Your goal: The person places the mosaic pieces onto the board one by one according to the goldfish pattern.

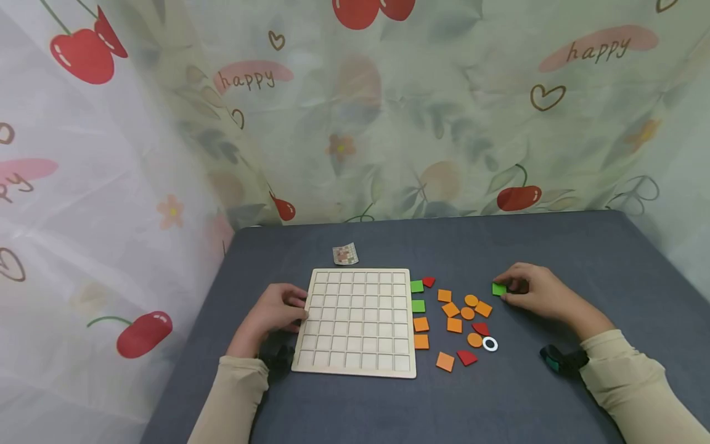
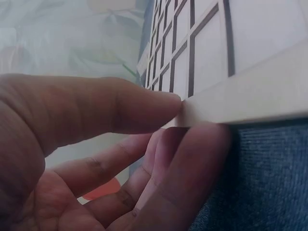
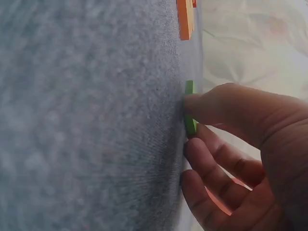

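A pale wooden grid board (image 1: 355, 374) lies flat on the dark table, its cells bare. At the board's left edge is my left hand (image 1: 277, 308); in the left wrist view its thumb and a fingertip pinch the board's rim (image 2: 260, 98). Off to the right, my right hand (image 1: 535, 290) holds a green square tile (image 1: 499, 289) between thumb and fingers. The right wrist view shows this green tile (image 3: 191, 122) edge-on, close to the cloth, partly covered by the thumb. Two more green tiles (image 1: 418, 306) sit along the board's right side.
Orange square tiles (image 1: 421, 341), orange discs (image 1: 474, 340), red pieces (image 1: 467, 357) and a white ring (image 1: 490, 338) lie between the board and my right hand. Behind the board is a small patterned card (image 1: 346, 254). A printed curtain (image 1: 399, 123) hangs behind the table (image 1: 471, 407).
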`<state>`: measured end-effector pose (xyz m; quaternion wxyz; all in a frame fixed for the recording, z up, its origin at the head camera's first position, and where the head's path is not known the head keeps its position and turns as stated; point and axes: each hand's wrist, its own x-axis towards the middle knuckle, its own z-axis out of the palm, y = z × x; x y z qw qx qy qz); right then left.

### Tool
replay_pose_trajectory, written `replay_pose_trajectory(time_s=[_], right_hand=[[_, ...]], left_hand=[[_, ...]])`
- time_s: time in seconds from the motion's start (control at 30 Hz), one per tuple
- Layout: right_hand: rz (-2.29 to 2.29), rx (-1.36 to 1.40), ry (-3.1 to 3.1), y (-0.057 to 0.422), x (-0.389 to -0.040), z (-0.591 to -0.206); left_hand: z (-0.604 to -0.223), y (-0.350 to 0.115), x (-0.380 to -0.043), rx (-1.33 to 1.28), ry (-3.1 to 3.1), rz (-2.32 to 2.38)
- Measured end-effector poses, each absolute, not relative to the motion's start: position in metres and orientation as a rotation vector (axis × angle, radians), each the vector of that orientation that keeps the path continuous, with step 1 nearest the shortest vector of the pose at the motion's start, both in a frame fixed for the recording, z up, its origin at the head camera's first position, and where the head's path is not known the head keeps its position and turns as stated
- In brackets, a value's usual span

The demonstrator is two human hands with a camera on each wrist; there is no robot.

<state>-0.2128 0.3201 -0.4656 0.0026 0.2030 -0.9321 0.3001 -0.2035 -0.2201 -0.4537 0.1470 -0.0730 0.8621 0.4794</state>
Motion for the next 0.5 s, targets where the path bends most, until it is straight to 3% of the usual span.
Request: replay_pose_trajectory(time_s=[0.23,0.5], right_hand=[[0.950,0.648,-2.876,0.311,-0.217,-0.461],[1.012,0.740,-2.805,0.262,-0.222,-0.446]], left_hand=[[-0.454,-0.220,-0.204,-0.194,2.478,1.390],[-0.454,-0.220,-0.203,-0.190,2.490,1.370]])
